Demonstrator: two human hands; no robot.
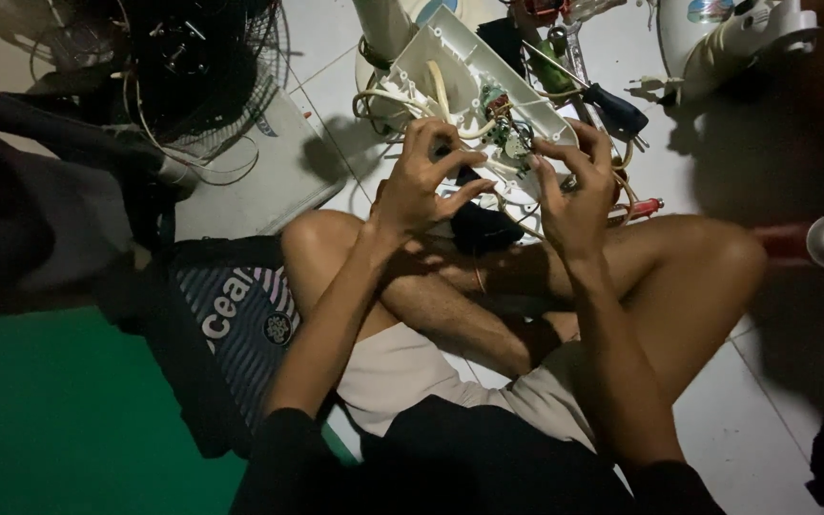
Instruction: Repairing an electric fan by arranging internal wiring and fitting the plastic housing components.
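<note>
- The opened white plastic housing [450,67] lies on the tiled floor [765,401] at twelve o'clock from my crossed legs, its inside facing up, with a small circuit board [505,129] and cream wires [402,100] exposed.
- My left hand [422,181] sits at the housing's near edge, fingers curled and bunched; they appear to pinch a small dark part, though I cannot tell exactly what.
- My right hand [574,186] is just beside the board at its three o'clock, fingertips drawn together on the wiring.
- Both forearms rise from my lap, wrists bent, palms turned toward each other.
- A dark-handled screwdriver [612,107] lies at two o'clock, near the housing.
- A black fan grille [202,57] stands at ten o'clock.
- A dark striped bag with pale lettering [231,305] rests at nine o'clock, beside my left knee.
</note>
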